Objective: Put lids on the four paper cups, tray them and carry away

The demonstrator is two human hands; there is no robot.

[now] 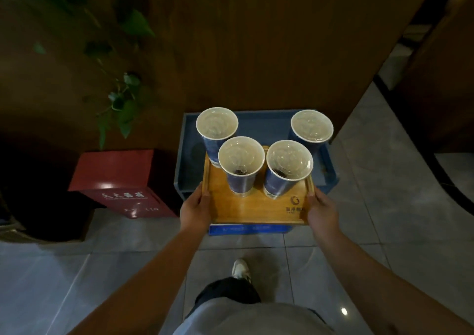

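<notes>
— Where are your arms?

— Both stretched out ahead of me, bare forearms running forward and drawing in toward the tray (259,206). Below them I see my shoe (240,268) on the grey tile floor (359,245).

— And the hands?

— My left hand (196,210) is closed on the tray's left edge, thumb lying over the rim, fingers curled out of sight beneath. My right hand (322,213) grips the right edge the same way, thumb on top near the printed logo (295,201). Wrists look straight, palms facing each other.

— The cups?

— All four stand upright on the tray with clear lids on. Near left cup (241,165) and near right cup (288,169) sit side by side, almost touching. Far left cup (217,129) is behind the near left one, partly hidden by it. Far right cup (311,129) stands apart at the back right corner.

— What is under the tray?

— A blue crate (189,150), beneath the tray; I cannot tell whether the tray touches it. A red box (120,180) stands left of it, then a brown wall panel (256,52) behind, with plant leaves (125,103) hanging at the left.
</notes>
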